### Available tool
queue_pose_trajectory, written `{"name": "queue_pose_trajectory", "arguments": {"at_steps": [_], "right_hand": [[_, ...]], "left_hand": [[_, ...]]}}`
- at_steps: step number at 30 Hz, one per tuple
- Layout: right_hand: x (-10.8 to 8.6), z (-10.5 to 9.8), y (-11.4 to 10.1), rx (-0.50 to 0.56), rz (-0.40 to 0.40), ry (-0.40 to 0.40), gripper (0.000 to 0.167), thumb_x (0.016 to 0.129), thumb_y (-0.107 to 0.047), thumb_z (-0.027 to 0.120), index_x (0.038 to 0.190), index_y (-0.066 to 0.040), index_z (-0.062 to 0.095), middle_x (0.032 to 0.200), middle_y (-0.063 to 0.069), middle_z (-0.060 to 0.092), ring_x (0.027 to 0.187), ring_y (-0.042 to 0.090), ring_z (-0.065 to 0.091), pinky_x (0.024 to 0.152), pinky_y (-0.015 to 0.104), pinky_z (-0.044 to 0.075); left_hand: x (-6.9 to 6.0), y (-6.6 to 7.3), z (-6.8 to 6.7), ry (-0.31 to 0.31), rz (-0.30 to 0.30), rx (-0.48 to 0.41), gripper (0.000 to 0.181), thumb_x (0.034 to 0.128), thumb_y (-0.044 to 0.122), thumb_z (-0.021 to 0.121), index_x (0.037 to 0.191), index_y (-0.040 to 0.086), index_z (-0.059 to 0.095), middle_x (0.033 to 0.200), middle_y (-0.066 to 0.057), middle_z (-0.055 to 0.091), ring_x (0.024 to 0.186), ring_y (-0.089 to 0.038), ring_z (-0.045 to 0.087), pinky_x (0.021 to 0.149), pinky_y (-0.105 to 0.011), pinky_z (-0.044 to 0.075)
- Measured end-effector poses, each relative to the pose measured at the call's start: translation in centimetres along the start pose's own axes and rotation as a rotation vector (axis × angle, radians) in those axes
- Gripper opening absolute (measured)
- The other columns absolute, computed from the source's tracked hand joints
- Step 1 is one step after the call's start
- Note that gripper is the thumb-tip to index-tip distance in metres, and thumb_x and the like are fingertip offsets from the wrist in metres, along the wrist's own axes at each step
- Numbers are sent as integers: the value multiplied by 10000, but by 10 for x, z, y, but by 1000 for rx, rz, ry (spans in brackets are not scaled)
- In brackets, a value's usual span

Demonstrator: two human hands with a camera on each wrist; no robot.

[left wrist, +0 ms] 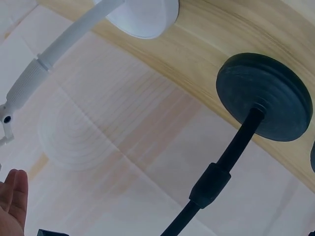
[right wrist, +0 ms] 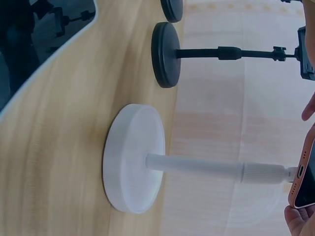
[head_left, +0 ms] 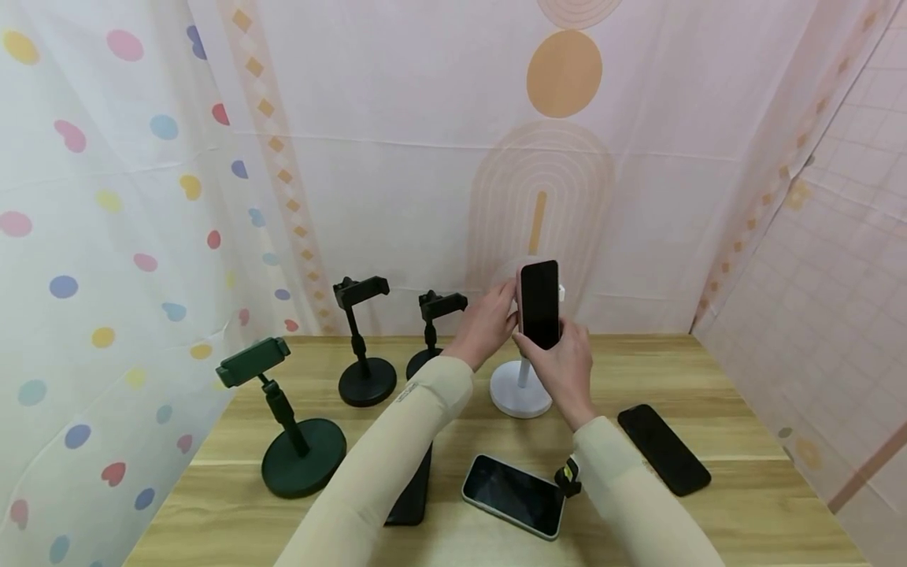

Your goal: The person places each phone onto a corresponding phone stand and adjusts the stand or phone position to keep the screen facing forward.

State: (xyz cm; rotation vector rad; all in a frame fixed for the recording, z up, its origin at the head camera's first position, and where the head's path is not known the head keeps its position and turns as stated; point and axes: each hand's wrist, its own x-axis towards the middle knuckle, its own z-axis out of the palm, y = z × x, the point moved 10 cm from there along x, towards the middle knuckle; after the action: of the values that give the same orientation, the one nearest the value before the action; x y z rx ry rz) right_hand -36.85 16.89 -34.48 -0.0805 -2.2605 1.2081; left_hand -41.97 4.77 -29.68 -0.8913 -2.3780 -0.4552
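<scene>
One pink phone (head_left: 540, 305) is held up in the head view, upright, its dark screen toward the wearer, above the base of the white stand (head_left: 520, 394) and hiding part of its head. The right hand (head_left: 567, 358) grips the lower end, thumb over the lower left corner. The left hand (head_left: 489, 323) reaches to the phone's left edge; whether its fingers are curled round anything there I cannot tell. On the table (head_left: 631, 370), left of the white stand, are two black stands (head_left: 368, 383) and, farther left, a green stand (head_left: 305, 465). A pale phone (head_left: 513, 496) lies in front of the white stand, with a black phone (head_left: 664, 450) to its right front.

In the left wrist view, the fingers (left wrist: 18, 196) at the frame's edge are close together, just beside the white stand's head. The pink phone is out of sight.

In the right wrist view, the pink phone sits at the top of the white stand's stem, port edge showing, fingers near one corner. Whether it is seated in the head is not clear.

The phone should handle as stiff and fairly light, with slick glass that could crack if dropped; the long side rims look the best hold. The white stand's thin stem may sway, so its head would want steadying.
</scene>
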Motion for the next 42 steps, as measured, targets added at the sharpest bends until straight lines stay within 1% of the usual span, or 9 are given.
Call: {"name": "queue_pose_trajectory", "arguments": {"at_steps": [3, 7, 11, 16, 20, 25, 32, 37, 42], "right_hand": [[5, 1, 0, 7, 8, 9, 615, 775, -470, 816, 1136, -9, 627, 1051, 140, 557, 965, 280, 498, 782, 427, 424], [11, 3, 0, 11, 13, 6, 606, 769, -475, 816, 1128, -21, 638, 1048, 130, 564, 982, 275, 496, 793, 426, 418], [15, 5, -1, 11, 12, -4, 639, 765, -476, 819, 1165, -15, 630, 1060, 135, 562, 996, 278, 491, 808, 438, 409], [17, 6, -1, 16, 26, -18, 711, 770, -489, 815, 1223, 12, 592, 1104, 149, 536, 997, 282, 488, 832, 452, 416], [18, 7, 1, 27, 35, -12, 737, 779, -489, 811, 1252, 24, 573, 1121, 158, 527, 998, 286, 487, 830, 453, 422], [21, 8, 4, 37, 26, 26, 715, 783, -464, 812, 1247, 26, 577, 1103, 161, 534, 989, 288, 488, 798, 441, 422], [22, 8, 6, 36, 20, 77, 706, 767, -419, 830, 1248, 30, 576, 1105, 178, 537, 1009, 308, 490, 815, 465, 423], [23, 9, 6, 44, 17, 84, 688, 765, -400, 833, 1232, 36, 577, 1101, 182, 530, 1006, 311, 485, 813, 469, 422], [23, 10, 6, 33, 16, 69, 745, 769, -412, 834, 1281, 50, 552, 1138, 196, 521, 1017, 320, 486, 825, 471, 431]], "left_hand": [[3, 1, -3, 15, 5, -3, 333, 954, 125, 682, 1259, 61, 564, 1152, -85, 642, 980, -227, 661, 767, -352, 548], [4, 0, -3, 18, -5, -17, 365, 951, 113, 681, 1291, 55, 562, 1214, -96, 642, 1022, -237, 664, 806, -364, 547], [6, -5, -2, 16, -20, -50, 362, 959, 110, 673, 1302, 56, 571, 1232, -101, 651, 1069, -241, 658, 864, -362, 535], [5, -9, -3, 47, -20, -98, 327, 961, 123, 675, 1274, 60, 606, 1175, -102, 685, 1066, -233, 667, 894, -340, 528], [4, -8, -3, 77, 15, -97, 312, 948, 103, 689, 1250, 66, 621, 1151, -89, 693, 1044, -214, 675, 882, -320, 532], [3, -4, -5, 111, 62, -68, 299, 923, 84, 715, 1210, 54, 637, 1121, -85, 703, 1014, -205, 683, 851, -308, 540], [3, -2, -7, 133, 90, -45, 291, 916, 84, 725, 1194, 43, 648, 1122, -94, 707, 1020, -212, 686, 849, -308, 543], [2, -2, -6, 154, 108, -43, 330, 913, 102, 732, 1228, 49, 649, 1144, -91, 704, 1032, -211, 683, 858, -310, 541], [-3, -2, -8, 218, 156, 2, 344, 897, 136, 751, 1226, 74, 674, 1129, -77, 712, 976, -203, 701, 811, -304, 555]]}}
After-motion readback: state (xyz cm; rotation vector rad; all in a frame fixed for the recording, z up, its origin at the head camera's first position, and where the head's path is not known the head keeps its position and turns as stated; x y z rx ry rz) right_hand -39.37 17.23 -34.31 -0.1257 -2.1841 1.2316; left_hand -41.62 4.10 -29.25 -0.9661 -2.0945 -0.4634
